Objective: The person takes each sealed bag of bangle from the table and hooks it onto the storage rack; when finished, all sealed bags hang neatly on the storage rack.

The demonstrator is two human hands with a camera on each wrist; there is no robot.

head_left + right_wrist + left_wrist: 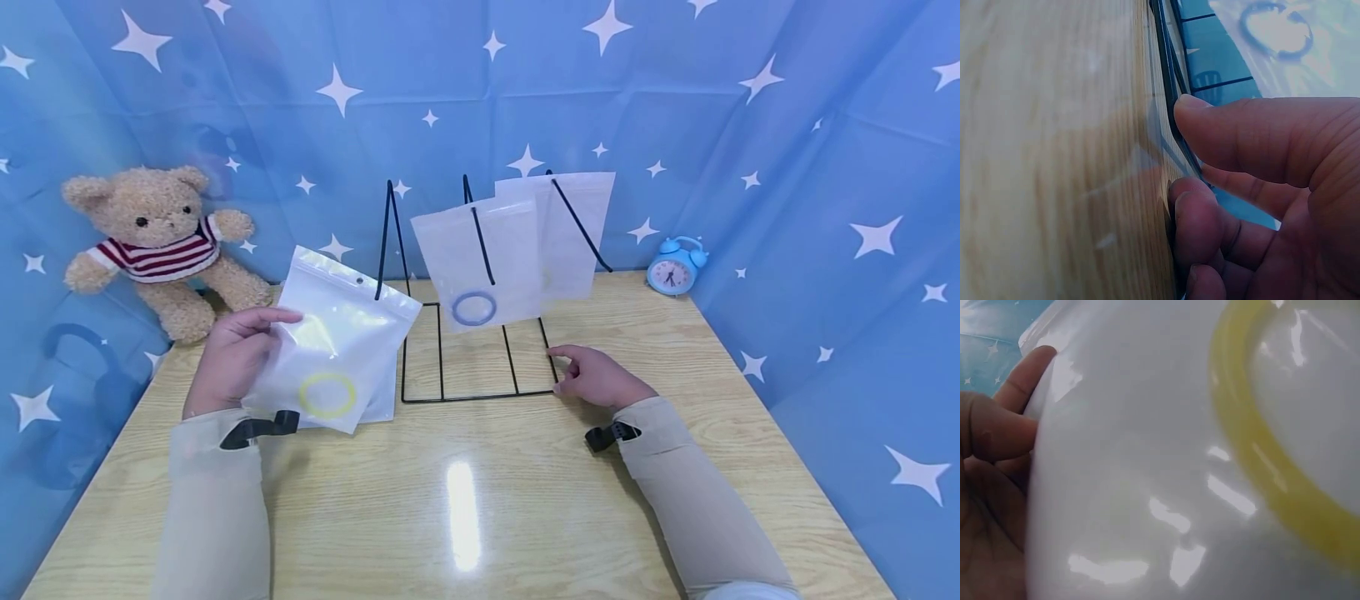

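My left hand (232, 358) pinches the left edge of a white-clear zip bag (341, 312), which holds a yellow ring (1235, 412). The bag is tilted, its punched hole close to the left prong of a black wire display rack (480, 397). Whether the prong passes through the hole, I cannot tell. Behind this bag shows the lower edge of another bag (384, 404). At the rack's front right corner, my right hand (600, 377) holds the base wire between thumb and fingers. A bag with a blue ring (474, 308) hangs on the middle prong.
Another clear bag (577, 225) hangs on the right prong, farther back. A teddy bear (161, 250) in a striped top sits at the back left. A small blue alarm clock (675, 267) stands at the back right. Blue star-patterned cloth (420, 75) borders the wooden table (375, 517).
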